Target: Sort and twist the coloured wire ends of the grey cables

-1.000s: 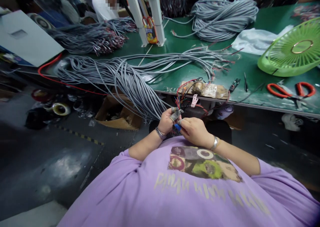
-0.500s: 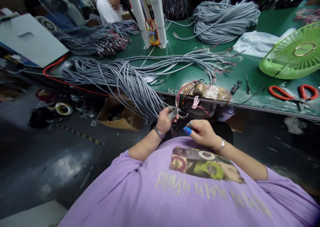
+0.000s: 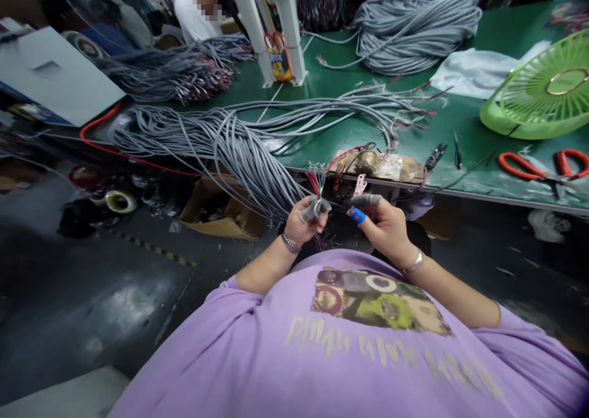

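Note:
My left hand [image 3: 304, 220], with grey covers on its fingers, grips the end of a grey cable. Thin coloured wires [image 3: 316, 181], red, green, blue and white among them, fan upward out of this grip. A pale strand curls close to the fingertips. My right hand [image 3: 384, 224] is a short way to the right, apart from the cable. Its thumb has a blue wrap and its index finger a grey cover; their tips are close together in a pinch, and whatever lies between them is too small to make out. Behind the right hand stands a pink clip [image 3: 360, 185].
A long grey cable bundle [image 3: 257, 154] hangs over the front edge of the green table [image 3: 322, 74]. Further back lies a coiled cable [image 3: 414, 31]. To the right are a green fan [image 3: 547, 89], red-handled scissors [image 3: 522, 165] and small cutters [image 3: 436, 156]. A person in white [image 3: 196, 13] sits behind.
The coloured wires now stand upright and spread above my left hand, where they were bunched before. My right hand has risen slightly, its index finger now stretched toward the left.

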{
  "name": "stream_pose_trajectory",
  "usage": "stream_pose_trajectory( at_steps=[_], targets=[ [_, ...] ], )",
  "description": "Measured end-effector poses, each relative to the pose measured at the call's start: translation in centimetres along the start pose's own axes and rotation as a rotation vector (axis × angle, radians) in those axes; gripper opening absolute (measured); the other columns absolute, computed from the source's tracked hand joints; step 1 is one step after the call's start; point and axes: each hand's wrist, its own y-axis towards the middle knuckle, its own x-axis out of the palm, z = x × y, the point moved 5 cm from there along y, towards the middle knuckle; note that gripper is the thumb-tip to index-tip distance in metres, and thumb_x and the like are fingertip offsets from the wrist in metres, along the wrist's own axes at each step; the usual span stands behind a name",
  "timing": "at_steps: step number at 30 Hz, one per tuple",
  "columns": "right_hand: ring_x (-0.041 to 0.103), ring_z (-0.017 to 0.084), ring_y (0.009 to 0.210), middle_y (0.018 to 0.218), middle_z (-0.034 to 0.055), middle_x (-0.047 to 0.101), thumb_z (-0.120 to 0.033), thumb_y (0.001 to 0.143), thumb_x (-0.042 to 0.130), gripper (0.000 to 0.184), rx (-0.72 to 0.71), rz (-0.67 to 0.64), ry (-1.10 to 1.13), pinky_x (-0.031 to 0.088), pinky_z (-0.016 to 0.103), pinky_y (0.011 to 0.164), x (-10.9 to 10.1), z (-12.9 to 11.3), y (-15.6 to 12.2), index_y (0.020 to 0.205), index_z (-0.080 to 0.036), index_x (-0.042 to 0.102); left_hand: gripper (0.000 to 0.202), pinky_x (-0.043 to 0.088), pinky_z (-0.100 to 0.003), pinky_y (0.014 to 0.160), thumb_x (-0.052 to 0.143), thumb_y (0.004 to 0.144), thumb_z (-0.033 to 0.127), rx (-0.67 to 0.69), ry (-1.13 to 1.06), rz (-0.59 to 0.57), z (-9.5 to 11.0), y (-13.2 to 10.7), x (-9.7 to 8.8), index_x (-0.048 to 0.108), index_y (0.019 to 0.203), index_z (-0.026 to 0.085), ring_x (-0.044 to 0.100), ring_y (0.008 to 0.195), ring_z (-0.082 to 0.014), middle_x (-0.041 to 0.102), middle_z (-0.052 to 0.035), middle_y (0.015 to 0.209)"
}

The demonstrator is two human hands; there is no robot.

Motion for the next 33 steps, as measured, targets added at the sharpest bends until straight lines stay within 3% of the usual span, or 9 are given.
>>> stream_pose_trajectory(
  at_steps=[7, 13, 18, 24, 28, 33],
  targets=[
    [0.07, 0.017, 0.077, 0.091, 0.0042, 0.075, -0.025, 0.086, 0.065, 0.017, -0.075, -0.058, 0.005, 0.056, 0.029, 0.069, 1.7, -0.7, 0.7, 0.103, -0.022, 0.066, 0.051, 0.028, -0.014, 0.031, 0.083, 0.062, 0.052, 0.019, 0.018, -0.013, -0.2, -0.2, 0.2, 0.054, 0.087, 0.017, 0.047, 0.033, -0.0059, 0.06, 0.0042, 0.052],
    [0.07, 0.017, 0.076, 0.088, 0.003, 0.073, -0.029, 0.081, 0.071, 0.019, 0.065, -0.077, 0.171, 0.057, 0.03, 0.071, 2.9, 0.2, 1.3, 0.097, -0.021, 0.063, 0.057, 0.035, -0.014, 0.035, 0.084, 0.065, 0.045, 0.018, 0.058, -0.067, -1.4, -0.2, 0.1, 0.05, 0.101, 0.018, 0.053, 0.037, -0.0072, 0.067, 0.0041, 0.061],
    [0.071, 0.018, 0.075, 0.084, 0.0029, 0.073, -0.033, 0.079, 0.073, 0.022, 0.167, -0.102, 0.297, 0.058, 0.03, 0.069, 3.2, 1.3, 1.1, 0.094, -0.021, 0.061, 0.052, 0.033, -0.014, 0.035, 0.084, 0.064, 0.047, -0.034, 0.106, -0.08, -1.7, -0.1, -0.1, 0.052, 0.091, 0.016, 0.053, 0.035, -0.0074, 0.065, 0.0032, 0.055],
    [0.07, 0.019, 0.073, 0.082, 0.0039, 0.073, -0.032, 0.079, 0.072, 0.017, 0.152, -0.1, 0.179, 0.058, 0.032, 0.068, 2.6, 1.3, 1.2, 0.09, -0.021, 0.065, 0.049, 0.027, -0.013, 0.03, 0.085, 0.061, 0.046, -0.122, 0.081, -0.107, -1.2, -0.2, -0.1, 0.054, 0.083, 0.016, 0.048, 0.03, -0.0066, 0.064, 0.0022, 0.051],
    [0.069, 0.018, 0.075, 0.085, 0.0039, 0.072, -0.032, 0.08, 0.069, 0.018, 0.141, -0.08, 0.231, 0.058, 0.032, 0.073, 2.3, 1.2, 1.5, 0.091, -0.021, 0.063, 0.046, 0.025, -0.014, 0.029, 0.084, 0.063, 0.044, -0.141, 0.042, -0.173, -0.9, -0.3, -0.2, 0.054, 0.082, 0.015, 0.046, 0.029, -0.0065, 0.063, 0.0015, 0.05],
    [0.066, 0.017, 0.071, 0.083, 0.0033, 0.07, -0.023, 0.078, 0.066, 0.013, 0.055, -0.014, 0.027, 0.056, 0.032, 0.072, 1.2, 0.7, 1.9, 0.091, -0.021, 0.063, 0.05, 0.022, -0.016, 0.028, 0.085, 0.058, 0.047, -0.189, 0.006, -0.183, -1.0, -0.4, -0.4, 0.053, 0.08, 0.016, 0.041, 0.027, -0.0061, 0.057, 0.0024, 0.047]
  ],
)
